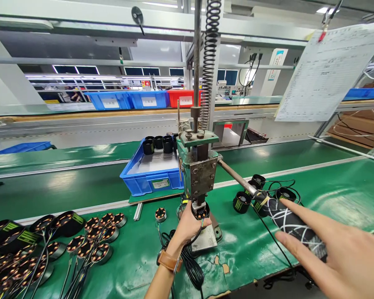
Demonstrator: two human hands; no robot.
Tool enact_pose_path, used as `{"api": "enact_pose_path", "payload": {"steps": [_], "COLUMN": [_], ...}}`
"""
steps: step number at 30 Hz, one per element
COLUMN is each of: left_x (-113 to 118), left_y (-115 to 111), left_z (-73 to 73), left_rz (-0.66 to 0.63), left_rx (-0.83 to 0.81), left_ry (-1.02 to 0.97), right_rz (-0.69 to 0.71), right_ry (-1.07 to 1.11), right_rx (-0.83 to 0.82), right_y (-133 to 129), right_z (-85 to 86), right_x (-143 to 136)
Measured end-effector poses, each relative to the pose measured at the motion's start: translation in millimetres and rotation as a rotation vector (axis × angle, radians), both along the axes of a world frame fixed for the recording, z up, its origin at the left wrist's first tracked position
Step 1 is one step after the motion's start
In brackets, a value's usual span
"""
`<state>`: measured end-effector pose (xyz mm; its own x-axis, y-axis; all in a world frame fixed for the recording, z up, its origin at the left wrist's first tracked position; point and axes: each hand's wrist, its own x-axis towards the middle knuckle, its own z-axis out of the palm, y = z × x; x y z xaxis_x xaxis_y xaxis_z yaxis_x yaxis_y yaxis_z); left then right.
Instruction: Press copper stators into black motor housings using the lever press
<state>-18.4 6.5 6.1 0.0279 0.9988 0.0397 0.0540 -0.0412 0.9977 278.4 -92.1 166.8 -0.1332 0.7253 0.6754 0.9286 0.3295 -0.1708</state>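
My left hand (pixel 189 224), a watch with a brown strap on its wrist, closes around a motor part with copper windings (pixel 202 213). That part sits on the base of a green arbor press (pixel 202 176), directly under the ram; fingers hide much of it. A bundle of black cable (pixel 193 268) hangs below this hand. My right hand (pixel 336 245) is open at the press lever's wrapped black-and-white grip (pixel 289 222), thumb and forefinger stretched out on either side. Whether the palm touches the grip is unclear. A loose copper-wound stator (pixel 161 214) lies left of the press.
Several stators (pixel 101 252) with wires and black motor housings (pixel 67 223) crowd the left of the green bench. Behind the press stands a blue bin (pixel 152 187) with black housings in it. More housings (pixel 242 202) lie under the lever. A paper sheet (pixel 330 74) hangs at upper right.
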Motion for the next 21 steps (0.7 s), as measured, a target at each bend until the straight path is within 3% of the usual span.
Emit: {"api": "enact_pose_path", "payload": {"steps": [4,9,13,21], "left_x": [2,-7,-14,-10], "left_y": [0,5,8,6], "left_z": [-2.8,-0.7,2.1,-2.4], "left_rz": [0.027,0.01,-0.052,-0.043], "left_rx": [0.023,0.043,0.051,0.012], "left_ry": [-0.004,0.179,0.206,0.201], "right_rz": [0.089,0.109,0.119,0.066], "right_ry": [-0.154,-0.135,-0.135,-0.01], "right_rx": [0.019,0.003,0.026,0.018], "right_y": [-7,-5,-6,-12], "right_z": [-23.0,-19.9,-17.2,-48.7], "right_x": [-5,-7,-8,-18]}}
